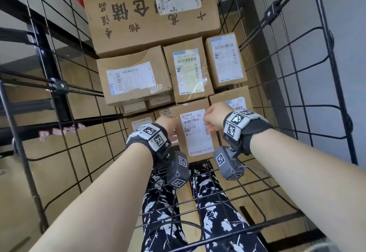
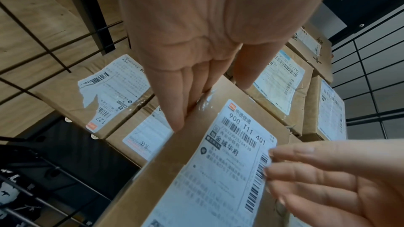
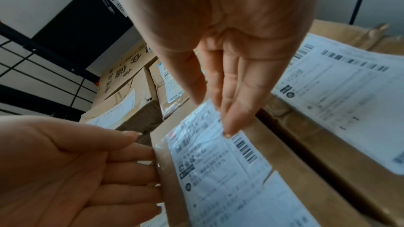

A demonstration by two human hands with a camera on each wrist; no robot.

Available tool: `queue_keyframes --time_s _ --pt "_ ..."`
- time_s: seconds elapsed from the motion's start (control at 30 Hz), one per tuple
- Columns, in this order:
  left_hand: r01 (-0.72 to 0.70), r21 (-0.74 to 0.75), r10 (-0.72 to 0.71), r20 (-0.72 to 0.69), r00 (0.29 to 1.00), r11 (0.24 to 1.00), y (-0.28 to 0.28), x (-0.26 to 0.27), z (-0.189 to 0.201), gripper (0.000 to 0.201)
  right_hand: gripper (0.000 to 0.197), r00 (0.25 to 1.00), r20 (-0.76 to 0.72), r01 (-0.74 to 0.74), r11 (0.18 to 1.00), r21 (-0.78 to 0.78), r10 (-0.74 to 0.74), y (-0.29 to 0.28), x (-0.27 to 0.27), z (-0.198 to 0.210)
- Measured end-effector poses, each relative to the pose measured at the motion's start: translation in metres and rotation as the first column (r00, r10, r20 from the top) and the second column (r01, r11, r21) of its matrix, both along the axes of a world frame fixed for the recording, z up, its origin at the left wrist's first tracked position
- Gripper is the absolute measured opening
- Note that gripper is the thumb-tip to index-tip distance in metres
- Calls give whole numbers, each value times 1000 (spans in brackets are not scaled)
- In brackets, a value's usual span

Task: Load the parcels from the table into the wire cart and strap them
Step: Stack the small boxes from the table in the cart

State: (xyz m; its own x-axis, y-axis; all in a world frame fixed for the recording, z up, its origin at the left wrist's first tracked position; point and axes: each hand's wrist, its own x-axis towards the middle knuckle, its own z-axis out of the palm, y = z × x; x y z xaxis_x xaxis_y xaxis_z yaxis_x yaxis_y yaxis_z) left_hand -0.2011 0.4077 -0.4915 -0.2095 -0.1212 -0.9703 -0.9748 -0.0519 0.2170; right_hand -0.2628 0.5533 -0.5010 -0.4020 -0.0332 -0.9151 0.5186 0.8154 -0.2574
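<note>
Loading is in hand: both hands, fingers straight, press the parcel into the stack inside the wire cart, left hand on its left edge, right hand on its label reading "900 T11 401". Next, I judge, seat it flush; straps are unseen

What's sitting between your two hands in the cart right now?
A cardboard parcel with a white shipping label. The left hand touches its left edge, the right hand its right side; clearest in the head view.
</note>
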Motion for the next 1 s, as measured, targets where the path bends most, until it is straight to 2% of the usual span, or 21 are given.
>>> queue_keyframes --time_s 0.13,0.3,0.43,0.53,0.67,0.83,1.0 --pt "-19 -4 19 -8 1000 1000 -2 2 -2 36 29 997 -32 -64 997 49 66 -11 0 3" --pt "-43 -20 44 29 999 999 -20 5 20 33 38 993 -55 -97 994 48 100 -19 -8 27" --pt "119 -100 -128 -84 988 988 -38 5 52 29 40 987 -125 -94 995 45 99 -26 -14 58" --pt "218 -192 -254 -186 949 957 -53 4 79 35 42 977 -198 -81 997 6 81 -40 -13 87" --pt "287 -283 -363 -272 891 915 -72 -2 125 33 41 968 -251 -31 999 -38 20 -71 -7 137" --pt "354 -387 -495 -370 786 852 -106 -2 195 36 38 959 -284 -19 999 -48 5 -115 2 201" --pt "391 -566 -650 -377 660 726 -153 11 268 33 25 924 -367 52 988 -144 -102 -156 13 264"
